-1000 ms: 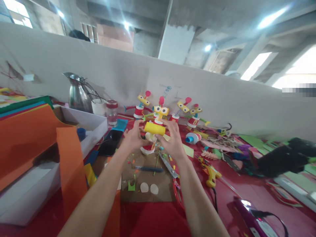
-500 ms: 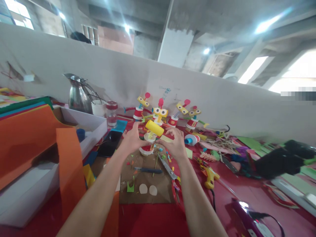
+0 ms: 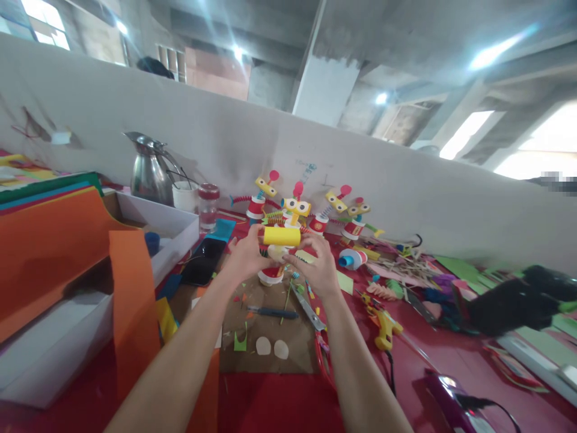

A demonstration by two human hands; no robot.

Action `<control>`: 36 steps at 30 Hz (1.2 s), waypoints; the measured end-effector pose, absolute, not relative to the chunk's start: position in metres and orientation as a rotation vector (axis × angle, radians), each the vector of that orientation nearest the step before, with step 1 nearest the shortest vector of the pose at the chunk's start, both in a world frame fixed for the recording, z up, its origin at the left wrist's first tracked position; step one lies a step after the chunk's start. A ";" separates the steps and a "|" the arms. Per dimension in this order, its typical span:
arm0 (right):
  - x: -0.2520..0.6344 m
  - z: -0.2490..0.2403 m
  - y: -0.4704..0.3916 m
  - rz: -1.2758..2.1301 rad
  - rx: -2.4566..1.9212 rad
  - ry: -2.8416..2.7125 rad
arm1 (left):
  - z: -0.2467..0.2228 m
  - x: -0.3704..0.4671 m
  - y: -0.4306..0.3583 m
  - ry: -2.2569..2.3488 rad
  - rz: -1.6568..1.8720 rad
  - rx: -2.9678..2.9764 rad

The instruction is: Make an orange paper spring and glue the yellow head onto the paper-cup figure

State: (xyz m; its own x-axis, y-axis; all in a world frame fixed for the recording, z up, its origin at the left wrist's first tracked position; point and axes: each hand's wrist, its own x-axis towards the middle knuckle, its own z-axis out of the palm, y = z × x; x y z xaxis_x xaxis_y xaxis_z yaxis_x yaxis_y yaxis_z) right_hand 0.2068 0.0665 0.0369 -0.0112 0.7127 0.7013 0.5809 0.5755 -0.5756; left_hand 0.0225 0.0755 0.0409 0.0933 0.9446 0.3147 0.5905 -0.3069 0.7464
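A yellow paper tube (image 3: 282, 236) lies level between my two hands, above a white-rimmed red paper cup (image 3: 271, 275). At its left end are the fingertips of my left hand (image 3: 249, 252), and at its right end those of my right hand (image 3: 319, 260). Both thumbs point inward near the pale top of the cup figure, partly covering it. The cup stands on a brown cardboard mat (image 3: 265, 361). Just beneath, a dark craft knife (image 3: 273, 312), scissors (image 3: 311, 310) and two white paper discs (image 3: 263, 346) lie on the mat.
Several finished cup figures (image 3: 295, 207) line the wall behind. To the left are a white box (image 3: 175, 231), orange paper (image 3: 133, 288) and a metal jug (image 3: 151, 171). A yellow glue gun (image 3: 385, 328) and paper scraps (image 3: 401, 264) lie to the right.
The yellow tube has turned from sloping down to the right to level. My fingers have closed in on its two ends. The view has shifted slightly.
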 end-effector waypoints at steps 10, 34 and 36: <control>0.212 0.036 0.072 0.050 -1.057 -1.903 | 0.044 0.023 0.073 1.465 1.048 1.935; 0.208 0.022 0.084 -0.007 -1.183 -2.048 | 0.039 0.021 0.076 1.375 1.150 1.754; 0.208 0.024 0.084 -0.017 -1.199 -2.070 | 0.039 0.021 0.075 1.379 1.151 1.750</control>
